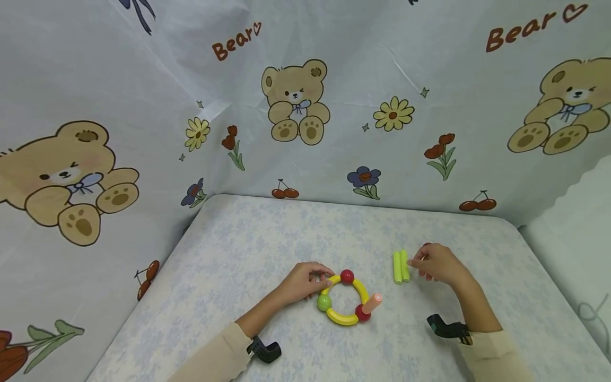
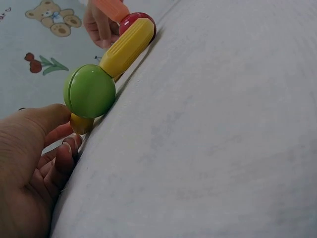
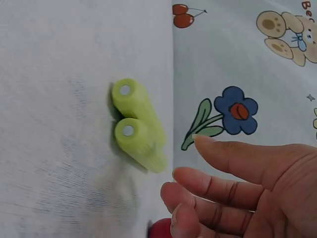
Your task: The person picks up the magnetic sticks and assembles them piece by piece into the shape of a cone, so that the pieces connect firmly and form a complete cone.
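A ring of curved yellow sticks (image 1: 342, 318) lies on the table, joined by a green ball (image 1: 324, 302) and two red balls (image 1: 347, 276). My left hand (image 1: 305, 281) pinches the yellow stick beside the green ball (image 2: 90, 91), thumb above and fingers below. A straight orange stick (image 1: 372, 303) leans up from the ring's lower right red ball. My right hand (image 1: 440, 262) hovers just right of two light green sticks (image 1: 398, 267), thumb apart from its bent fingers, nothing held. The green sticks (image 3: 136, 104) lie side by side. Another red ball (image 3: 161, 229) is partly hidden behind the right fingers.
A pale blue patterned cloth covers the table (image 1: 267, 233). Behind and at the left hangs a sheet (image 1: 343, 48) printed with bears and flowers. A thin cable (image 1: 592, 313) hangs at the far right. Black devices are strapped to both wrists.
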Tool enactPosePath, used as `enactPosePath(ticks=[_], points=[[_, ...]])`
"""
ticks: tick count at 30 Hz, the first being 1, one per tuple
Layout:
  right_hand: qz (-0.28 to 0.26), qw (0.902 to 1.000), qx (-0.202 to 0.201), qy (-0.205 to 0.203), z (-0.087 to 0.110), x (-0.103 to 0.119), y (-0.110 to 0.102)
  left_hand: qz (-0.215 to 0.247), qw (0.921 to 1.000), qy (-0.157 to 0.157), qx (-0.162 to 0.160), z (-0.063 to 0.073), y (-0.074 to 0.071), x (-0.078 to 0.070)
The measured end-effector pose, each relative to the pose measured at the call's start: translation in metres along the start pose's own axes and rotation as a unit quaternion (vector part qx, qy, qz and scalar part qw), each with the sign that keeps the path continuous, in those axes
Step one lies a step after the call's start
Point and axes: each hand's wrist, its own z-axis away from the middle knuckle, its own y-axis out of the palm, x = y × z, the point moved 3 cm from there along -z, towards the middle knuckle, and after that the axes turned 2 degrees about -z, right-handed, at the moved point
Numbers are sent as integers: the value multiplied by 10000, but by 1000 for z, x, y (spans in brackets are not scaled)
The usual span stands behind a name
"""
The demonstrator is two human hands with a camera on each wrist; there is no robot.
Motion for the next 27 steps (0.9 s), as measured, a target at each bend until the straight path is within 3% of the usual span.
enactPosePath(ticks=[9,27], points=[[168,9986,36,500,-10,-11,15,42,10000,-4,30,1,0,-1],[35,9975,-30,705,-13,-11,25,72,10000,64,18,-1,0,0]])
